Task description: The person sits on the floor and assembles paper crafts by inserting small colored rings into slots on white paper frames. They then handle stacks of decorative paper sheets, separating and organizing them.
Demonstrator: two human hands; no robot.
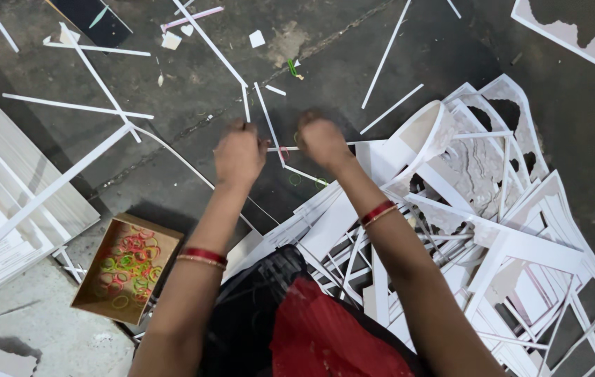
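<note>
Both fists are closed: the left hand (pixel 239 150) and right hand (pixel 322 139) are seen pinching the ends of a thin white strip (pixel 278 149), its long axis running left to right. Bare floor (pixel 325 77) is left beyond; a scrap pile (pixel 507 230) crowds the right, and a box of rubber bands (pixel 127 269) lies near left.
</note>
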